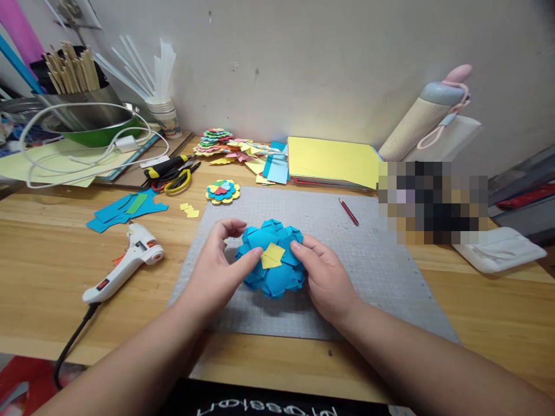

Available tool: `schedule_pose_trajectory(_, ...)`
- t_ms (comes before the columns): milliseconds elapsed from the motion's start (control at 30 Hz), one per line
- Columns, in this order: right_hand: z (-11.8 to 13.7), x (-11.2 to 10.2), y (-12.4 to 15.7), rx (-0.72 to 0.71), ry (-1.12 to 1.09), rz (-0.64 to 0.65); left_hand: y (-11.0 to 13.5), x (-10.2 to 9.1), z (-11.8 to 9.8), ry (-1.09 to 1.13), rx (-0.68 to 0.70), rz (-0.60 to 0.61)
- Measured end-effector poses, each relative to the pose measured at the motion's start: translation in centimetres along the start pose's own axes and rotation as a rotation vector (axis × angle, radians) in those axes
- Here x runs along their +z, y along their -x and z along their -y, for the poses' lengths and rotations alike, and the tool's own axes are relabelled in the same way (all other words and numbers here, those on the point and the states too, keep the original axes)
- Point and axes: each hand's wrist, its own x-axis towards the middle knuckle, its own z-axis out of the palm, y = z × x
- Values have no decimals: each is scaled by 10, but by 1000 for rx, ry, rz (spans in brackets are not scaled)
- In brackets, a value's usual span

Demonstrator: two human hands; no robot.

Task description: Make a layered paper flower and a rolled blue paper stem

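Head view: the blue paper flower [277, 282], w/ a yellow patch [273, 256] near its centre, is held over the grey cutting mat [381, 300] — contact underneath can't be told. By the R hand [327, 277] it's pinched at the rim, thumb on top, fingers closed round the side. L hand [221, 260]: fingers half-open and curved, thumb laid at the patch's edge; grip behind can't be told. Prob. v. light, fairly stiff, easily creased, not slippery — best held by the outer rim, petals unsqueezed. White lettering is seen upside down on the black item [269, 400] at bottom edge, poss. "passion", partly cut off.
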Motion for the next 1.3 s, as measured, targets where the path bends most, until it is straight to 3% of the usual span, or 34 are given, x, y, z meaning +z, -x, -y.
schedule_pose_trajectory(133, 1, 3, 0, 0, -85, 12, -1, 5, -3, 400, -242, 146)
schedule_pose_trajectory(267, 1, 4, 1, 67, -101, 77, -2, 4, -6, 531, -291, 119)
schedule_pose_trajectory(367, 0, 3, 2, 59, -61, 132, -2, 0, -5, 475, -291, 91)
schedule_pose_trajectory(533, 2, 1, 3, -90, 105, 86, 1, -2, -10, 223, -202, 95)
schedule_pose_trajectory(700, 2, 1, 2, -87, 314, 58, 4, 1, -17, 100, -108, 137)
schedule_pose_trajectory(867, 2, 2, 2, -78, 316, 25, 4, -1, -15, 80, -62, 190)
schedule_pose_trajectory(1300, 2, 1, 1, -46, 305, 51, 4, 2, -17, 21, -58, 159)
